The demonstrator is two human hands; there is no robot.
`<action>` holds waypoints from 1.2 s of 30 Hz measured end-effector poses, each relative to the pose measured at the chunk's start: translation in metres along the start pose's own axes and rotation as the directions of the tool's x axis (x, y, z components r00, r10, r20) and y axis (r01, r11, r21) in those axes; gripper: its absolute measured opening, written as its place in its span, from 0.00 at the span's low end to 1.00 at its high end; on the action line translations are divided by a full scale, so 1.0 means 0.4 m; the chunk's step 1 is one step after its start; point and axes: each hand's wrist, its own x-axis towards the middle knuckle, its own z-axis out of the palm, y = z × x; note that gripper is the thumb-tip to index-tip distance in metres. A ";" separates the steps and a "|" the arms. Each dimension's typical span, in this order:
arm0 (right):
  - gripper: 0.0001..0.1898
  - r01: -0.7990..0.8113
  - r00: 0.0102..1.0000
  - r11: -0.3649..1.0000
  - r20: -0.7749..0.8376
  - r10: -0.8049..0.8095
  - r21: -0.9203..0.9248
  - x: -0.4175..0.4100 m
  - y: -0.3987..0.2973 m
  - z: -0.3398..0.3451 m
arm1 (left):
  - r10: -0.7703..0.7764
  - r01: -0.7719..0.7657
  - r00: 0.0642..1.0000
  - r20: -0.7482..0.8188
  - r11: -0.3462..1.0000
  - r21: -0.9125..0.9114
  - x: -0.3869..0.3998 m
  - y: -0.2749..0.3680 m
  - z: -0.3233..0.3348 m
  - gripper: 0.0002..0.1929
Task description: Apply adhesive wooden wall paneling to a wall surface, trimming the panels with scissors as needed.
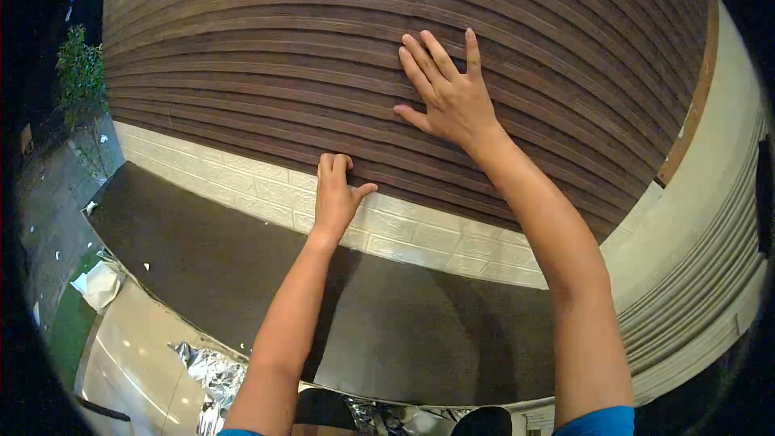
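Observation:
Before me stands a wall clad in brown ribbed panels (272,66) with a wood-like grain. My right hand (451,88) lies flat against the panels, its fingers spread, holding nothing. Lower and to the left, my left hand (339,188) is at the panels' bottom edge. Its fingers are bent and the thumb is apart, with nothing seen in it. Below the panels runs a strip of cream brick-pattern wall covering (418,236). A dark brown ledge (200,248) juts out beneath that strip, under my forearms.
Crumpled silver foil (215,375) lies by the ledge's front edge. White scraps (100,284) are at the lower left, near green matting (69,321) and beige floor tiles (139,351). A cream ribbed column (696,290) borders the right side. A leafy plant (82,66) grows at the left.

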 end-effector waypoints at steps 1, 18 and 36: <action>0.40 -0.003 1.000 1.000 0.003 0.003 0.003 0.006 -0.001 -0.007 | -0.001 0.001 1.000 0.005 1.000 0.001 0.001 0.003 -0.003 0.29; 0.46 -0.273 0.962 0.954 0.029 0.271 0.121 -0.333 0.208 -0.018 | -0.032 -0.023 0.992 0.126 0.911 0.413 0.026 0.167 0.015 0.40; 0.44 -0.903 0.429 0.423 -0.177 0.886 -0.076 -0.646 0.376 -0.024 | 0.145 -0.174 0.984 0.107 0.918 0.356 0.055 0.196 -0.001 0.26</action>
